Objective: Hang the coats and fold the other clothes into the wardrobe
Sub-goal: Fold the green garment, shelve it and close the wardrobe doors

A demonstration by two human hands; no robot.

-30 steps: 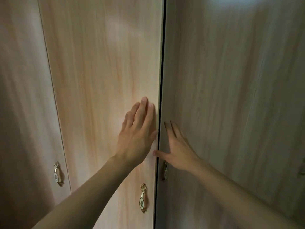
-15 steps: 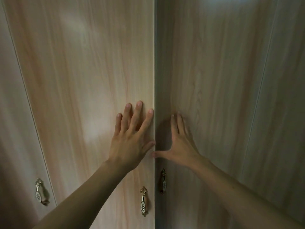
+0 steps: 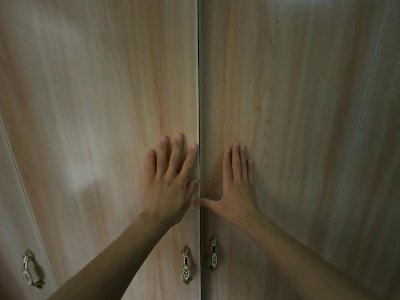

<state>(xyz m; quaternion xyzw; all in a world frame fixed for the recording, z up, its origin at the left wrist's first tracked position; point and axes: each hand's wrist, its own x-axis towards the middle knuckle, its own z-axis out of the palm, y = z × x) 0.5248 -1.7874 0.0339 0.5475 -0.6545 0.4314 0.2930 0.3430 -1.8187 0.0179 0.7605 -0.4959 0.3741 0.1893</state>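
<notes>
Both forearms rise from the lower edge to the wardrobe [image 3: 281,72], which fills the view straight ahead of the palms. Below the wrists hang two ornate handles, the left handle [image 3: 185,265] and the right handle [image 3: 214,252], one on each side of the seam [image 3: 199,83], neither touched. The left hand [image 3: 167,187] lies flat on the left door [image 3: 97,105], fingers straight and spread, forefinger and thumb just beside the seam. The right hand [image 3: 234,191] lies flat on the right door [image 3: 298,137], fingers straight and close together, thumb stretched sideways with its tip at the seam. Neither hand holds anything. Above the fingertips the seam runs as a thin, even line — the doors appear shut or very nearly so. No coats or other clothes are in view; presumably they are inside, so the task looks close to done. To finish the step well, press evenly through both palms near the meeting edges, keep the thumbs out of the seam, and check that the doors sit flush before letting go.
</notes>
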